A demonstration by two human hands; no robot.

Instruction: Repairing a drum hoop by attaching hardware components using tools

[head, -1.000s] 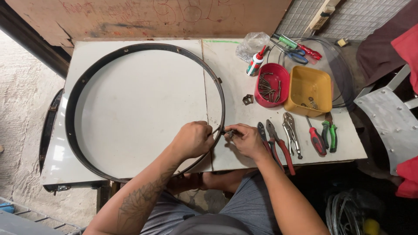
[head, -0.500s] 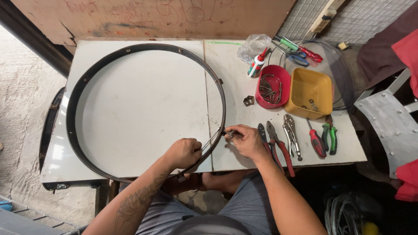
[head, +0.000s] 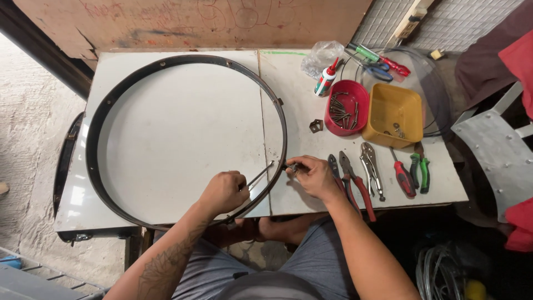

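Observation:
A large black metal hoop (head: 105,111) lies flat on the white table (head: 177,133). My left hand (head: 225,191) is inside the hoop near its front right part and grips a thin metal rod-like tool (head: 260,174) that points toward the rim. My right hand (head: 311,176) is just outside the rim, its fingers pinched on a small fastener at the hoop's edge. The exact part between the fingertips is too small to make out.
Right of my right hand lie several pliers and screwdrivers (head: 372,175). Behind them stand a red bowl of screws (head: 347,114), a yellow tray (head: 393,114), a glue bottle (head: 326,78) and scissors (head: 377,69). A small metal bracket (head: 316,126) lies near the hoop.
My left hand has drawn back from the rim toward me and to the left, now holding the thin tool out at an angle. The right hand stays at the rim.

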